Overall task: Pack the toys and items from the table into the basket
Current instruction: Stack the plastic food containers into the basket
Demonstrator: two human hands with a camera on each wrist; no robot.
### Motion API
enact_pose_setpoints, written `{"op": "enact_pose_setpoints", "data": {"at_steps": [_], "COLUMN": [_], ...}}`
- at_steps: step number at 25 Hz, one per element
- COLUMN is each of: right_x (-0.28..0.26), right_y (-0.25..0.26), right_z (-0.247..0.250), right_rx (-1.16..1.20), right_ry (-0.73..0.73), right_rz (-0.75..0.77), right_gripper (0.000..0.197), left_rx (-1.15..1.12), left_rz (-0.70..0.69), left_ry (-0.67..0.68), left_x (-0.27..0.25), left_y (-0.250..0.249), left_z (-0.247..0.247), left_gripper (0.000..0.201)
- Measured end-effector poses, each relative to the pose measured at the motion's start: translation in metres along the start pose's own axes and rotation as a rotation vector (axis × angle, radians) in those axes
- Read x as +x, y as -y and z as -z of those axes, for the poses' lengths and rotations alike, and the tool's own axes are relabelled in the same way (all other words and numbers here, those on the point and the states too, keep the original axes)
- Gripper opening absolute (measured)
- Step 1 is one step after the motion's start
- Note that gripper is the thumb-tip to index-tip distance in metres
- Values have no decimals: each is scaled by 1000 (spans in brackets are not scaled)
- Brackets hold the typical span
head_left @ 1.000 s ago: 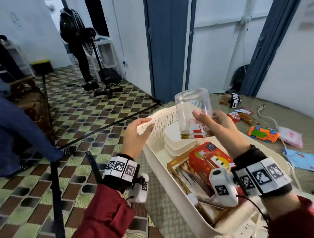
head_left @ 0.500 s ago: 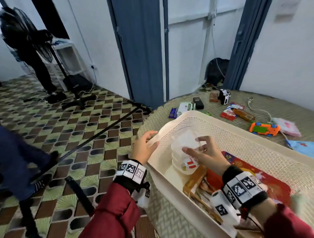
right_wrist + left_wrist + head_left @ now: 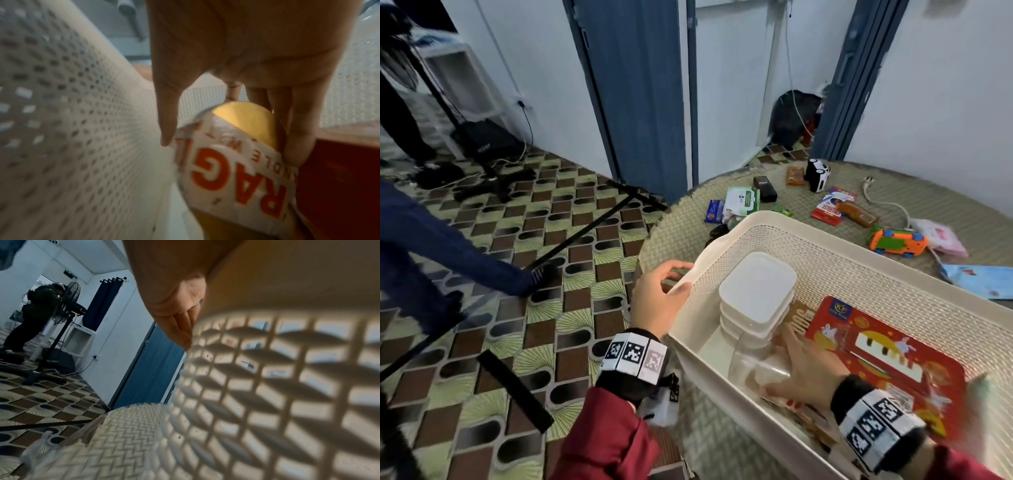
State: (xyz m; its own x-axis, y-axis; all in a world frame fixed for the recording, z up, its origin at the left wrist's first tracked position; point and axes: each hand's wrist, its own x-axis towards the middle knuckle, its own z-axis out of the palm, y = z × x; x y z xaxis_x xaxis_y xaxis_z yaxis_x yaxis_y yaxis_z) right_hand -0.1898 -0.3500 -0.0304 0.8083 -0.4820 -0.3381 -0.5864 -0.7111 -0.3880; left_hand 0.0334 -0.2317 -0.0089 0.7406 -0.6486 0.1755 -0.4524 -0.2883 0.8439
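Observation:
The cream mesh basket (image 3: 726, 257) stands on the woven round table (image 3: 674, 240). My right hand (image 3: 780, 363) is down inside it, gripping a clear glass jar (image 3: 750, 366) that lies on its side beside a stack of white lidded containers (image 3: 756, 291). In the right wrist view, thumb and fingers (image 3: 296, 146) curl round the jar (image 3: 232, 165), which has a gold lid and a white label with red letters. My left hand (image 3: 678, 279) grips the basket's near left corner rim; the left wrist view shows the fingers (image 3: 180, 321) against the mesh wall (image 3: 267, 386). A red box (image 3: 887, 349) lies in the basket.
On the table behind the basket lie an orange toy car (image 3: 897, 241), a black-and-white toy car (image 3: 816, 174), a green wipes pack (image 3: 743, 202), a black box (image 3: 765, 188), snack packets (image 3: 832, 205), a pink pack (image 3: 941, 236) and a white cable (image 3: 887, 205). A person's blue-clad leg (image 3: 448, 246) and tripod legs (image 3: 592, 226) are at left.
My right hand has brought the jar down from above the basket to lie inside it by the white containers. My left hand has closed on the basket's rim.

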Motion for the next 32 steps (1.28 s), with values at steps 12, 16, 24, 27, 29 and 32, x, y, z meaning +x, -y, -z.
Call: {"op": "enact_pose_setpoints", "data": {"at_steps": [12,16,24,27,29,32], "right_x": [3,4,15,23,27,33], "right_y": [-20,-22,-2,6,8,9], "right_z": [-19,-14,-7,-13,-16,-22], "right_rx": [-27,-9,399,335,302,248], "right_ry": [91,32,-145,-147,-104,-27], "right_rz": [40,83,127,143,162,183], "right_gripper": [96,88,74,74,74,74], "left_rx": [-86,-101,-112,-105,-102,-98], "left_rz": [12,20,20,19,26,30], "left_ry": [6,7,-12,-17,-17,-8], "left_x": [-2,-2,0,-1,-1,0], "left_y": [-1,-2,1,2,2,2], "left_z": [0,0,-1,0,0,0], "left_gripper": [30,29,28,28,28,28]}}
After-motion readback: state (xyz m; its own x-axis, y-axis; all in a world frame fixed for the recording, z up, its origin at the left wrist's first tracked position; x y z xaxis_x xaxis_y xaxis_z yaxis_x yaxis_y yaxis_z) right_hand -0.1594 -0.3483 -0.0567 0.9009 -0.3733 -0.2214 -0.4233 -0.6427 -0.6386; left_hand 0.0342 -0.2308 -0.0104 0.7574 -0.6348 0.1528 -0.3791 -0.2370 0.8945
